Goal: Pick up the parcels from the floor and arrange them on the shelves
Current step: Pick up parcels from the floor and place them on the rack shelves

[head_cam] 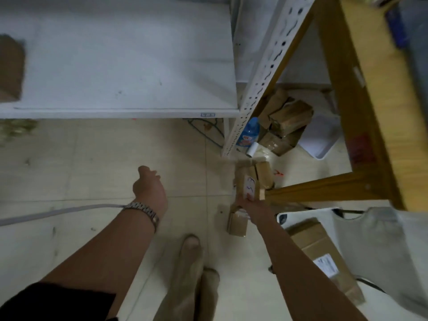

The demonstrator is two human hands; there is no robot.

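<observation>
My right hand [246, 200] reaches down to the floor and grips a small brown parcel with a white label [249, 184]. Beside it lies another small brown parcel [264, 174], and one more [237, 222] lies just below my wrist. My left hand [149, 185] hangs over the tiled floor with loosely curled fingers and holds nothing; a metal watch is on its wrist. The white shelf [129, 66] spans the upper left, with one brown parcel [10, 70] at its left edge.
A perforated white shelf post [257, 89] stands right of the shelf. Behind it lie a pile of brown parcels [286, 119], a blue bottle [249, 133] and a white tray [320, 137]. A wooden table [361, 112] is at right. A large box [324, 258] lies lower right.
</observation>
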